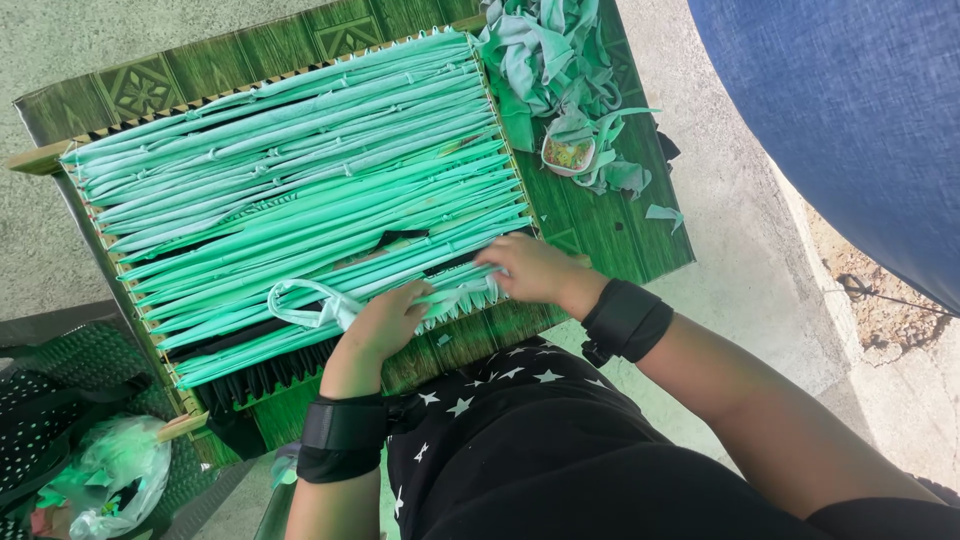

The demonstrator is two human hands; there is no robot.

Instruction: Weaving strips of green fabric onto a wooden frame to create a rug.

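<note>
head cam | looks steeply down, close | over loom frame (300, 190) on green table (610, 230)

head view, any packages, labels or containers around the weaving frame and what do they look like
Small round tin: on the green table right of the frame, beside the pile of fabric strips, pale rim, multicoloured inside.
Clear plastic bag: lower left beside the table, crumpled, holding green scraps.
No signs or screens.
</note>
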